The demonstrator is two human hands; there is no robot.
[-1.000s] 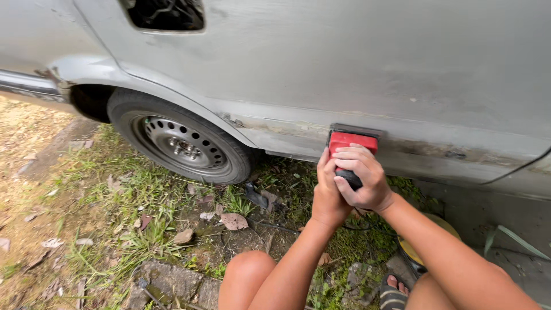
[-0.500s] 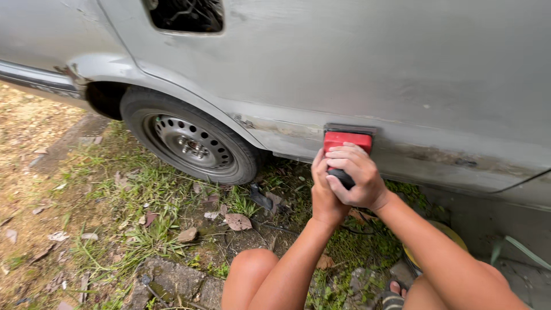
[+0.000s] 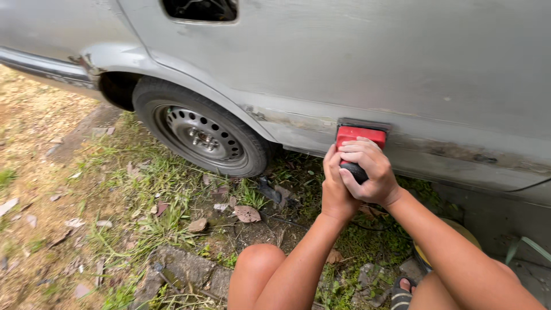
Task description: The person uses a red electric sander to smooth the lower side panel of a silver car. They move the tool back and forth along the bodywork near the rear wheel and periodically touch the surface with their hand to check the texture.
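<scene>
Sanding block: your red block (image 3: pixel 360 135) sits pressed against the lower edge of the grey car door (image 3: pixel 367 69), its black handle mostly hidden under your fingers.
Right hand: your right hand (image 3: pixel 367 172) has its grip wrapped tight over the handle.
Left hand: your left hand (image 3: pixel 334 186) is clasped against the right from the side, its grip pressed together on the same block; the fingertips are hidden.
Door sill: worn and rust-stained; its right end is cut off by the frame.
Wheel: the steel wheel (image 3: pixel 204 136) stands to the left on grass.
Sandal: barely visible at the bottom edge (image 3: pixel 400 295).
</scene>
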